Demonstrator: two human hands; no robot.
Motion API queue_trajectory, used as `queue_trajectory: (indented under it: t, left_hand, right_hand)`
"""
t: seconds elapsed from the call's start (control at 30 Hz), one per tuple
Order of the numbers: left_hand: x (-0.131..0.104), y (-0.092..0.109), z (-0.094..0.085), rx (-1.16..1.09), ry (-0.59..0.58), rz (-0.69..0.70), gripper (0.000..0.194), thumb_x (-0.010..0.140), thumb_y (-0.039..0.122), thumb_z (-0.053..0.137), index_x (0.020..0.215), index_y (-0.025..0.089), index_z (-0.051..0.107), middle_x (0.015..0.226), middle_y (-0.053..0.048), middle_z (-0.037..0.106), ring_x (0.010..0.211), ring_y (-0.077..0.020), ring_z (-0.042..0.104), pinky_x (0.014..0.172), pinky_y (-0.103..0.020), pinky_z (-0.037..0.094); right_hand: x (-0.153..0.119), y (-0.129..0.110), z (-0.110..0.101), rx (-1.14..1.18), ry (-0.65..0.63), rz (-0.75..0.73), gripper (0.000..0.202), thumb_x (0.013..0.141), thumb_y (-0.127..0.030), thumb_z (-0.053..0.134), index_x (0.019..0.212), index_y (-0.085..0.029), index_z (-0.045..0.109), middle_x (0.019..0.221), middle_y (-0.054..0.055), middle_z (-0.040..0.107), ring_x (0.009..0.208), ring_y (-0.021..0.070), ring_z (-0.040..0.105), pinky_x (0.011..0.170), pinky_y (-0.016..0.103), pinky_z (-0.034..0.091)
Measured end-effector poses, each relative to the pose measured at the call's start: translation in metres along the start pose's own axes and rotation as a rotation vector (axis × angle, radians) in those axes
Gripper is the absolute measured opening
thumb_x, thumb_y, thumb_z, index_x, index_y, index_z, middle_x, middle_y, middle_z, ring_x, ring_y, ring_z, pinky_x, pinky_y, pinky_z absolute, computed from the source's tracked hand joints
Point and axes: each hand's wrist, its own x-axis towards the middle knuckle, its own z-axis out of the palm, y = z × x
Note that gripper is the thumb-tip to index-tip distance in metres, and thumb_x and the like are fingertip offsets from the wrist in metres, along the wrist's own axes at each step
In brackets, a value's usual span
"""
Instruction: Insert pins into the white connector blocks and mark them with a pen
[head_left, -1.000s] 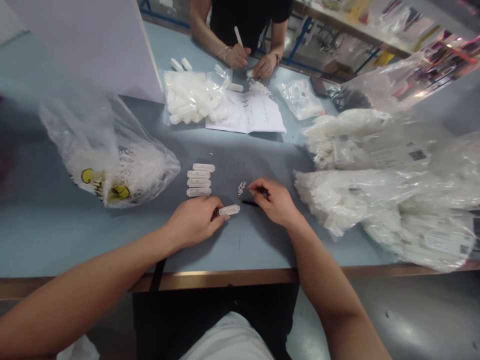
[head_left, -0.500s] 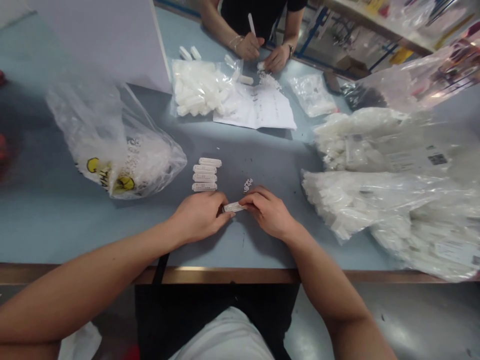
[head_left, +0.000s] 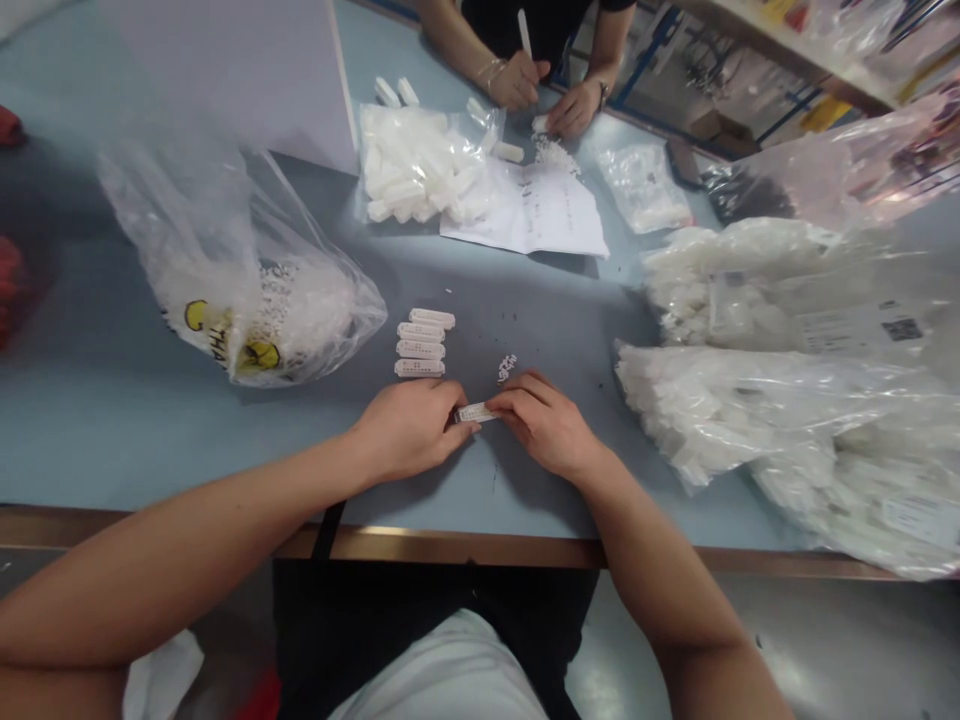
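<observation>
A small white plastic strip with rows of holes or marks (head_left: pixel 475 412) lies between my two hands, just above the blue table. My left hand (head_left: pixel 411 428) grips its left end between thumb and fingers. On its right end are the closed fingertips of my right hand (head_left: pixel 541 420); whether they also pinch a tiny part is hidden. A small pile of tiny white pieces (head_left: pixel 507 368) sits just beyond my right fingers. Several similar white strips (head_left: pixel 420 349) lie in a stacked row beyond my left hand.
A clear bag of small white parts (head_left: pixel 300 320) stands at left. Large bags of white pieces (head_left: pixel 750 390) fill the right side. Across the blue table (head_left: pixel 187 450), a co-worker's hands (head_left: pixel 547 95) work beside a bag of white pieces (head_left: pixel 420 160) and a paper sheet (head_left: pixel 532 215).
The whole view has shifted slightly, so things appear a little further right. Both hands keep their hold on the strip, with hardly any movement relative to the table.
</observation>
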Motion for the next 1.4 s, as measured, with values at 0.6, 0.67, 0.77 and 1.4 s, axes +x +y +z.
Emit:
queue_trajectory:
  t: [0.6,0.67,0.77,1.4]
  left_hand:
    - [-0.001,0.001,0.0,0.006,0.014,0.008,0.03,0.086,0.047,0.048,0.093,0.02,0.059,0.086,-0.004,0.067,0.077,-0.0197,0.062,0.065,-0.03,0.044]
    - [-0.001,0.001,0.0,0.005,0.014,0.008,0.03,0.086,0.047,0.048,0.093,0.02,0.059,0.086,-0.003,0.067,0.077,-0.0197,0.061,0.065,-0.031,0.044]
    - [-0.001,0.0,0.0,0.006,0.015,0.015,0.029,0.086,0.047,0.048,0.093,0.021,0.06,0.085,-0.003,0.066,0.076,-0.0198,0.061,0.065,-0.031,0.044]
    - [-0.001,0.0,-0.002,0.016,0.023,0.015,0.03,0.086,0.047,0.048,0.09,0.02,0.06,0.082,-0.003,0.066,0.076,-0.0201,0.062,0.064,-0.031,0.043]
  right_hand:
    - [-0.003,0.003,0.0,-0.043,0.046,-0.101,0.018,0.09,-0.01,0.05,0.093,-0.018,0.065,0.085,0.005,0.064,0.079,0.0154,0.054,0.077,0.028,0.05]
    - [-0.003,0.003,0.0,-0.034,0.057,-0.105,0.019,0.09,-0.01,0.05,0.094,-0.019,0.066,0.083,0.005,0.064,0.077,0.0146,0.055,0.075,0.027,0.051]
    - [-0.002,0.002,-0.001,-0.025,0.078,-0.094,0.017,0.091,-0.013,0.052,0.099,-0.018,0.067,0.084,0.006,0.065,0.077,0.0147,0.057,0.071,0.026,0.051]
    - [-0.004,0.007,-0.019,-0.122,0.073,-0.064,0.018,0.09,-0.024,0.056,0.104,-0.021,0.067,0.091,0.006,0.067,0.083,0.017,0.058,0.076,0.031,0.051]
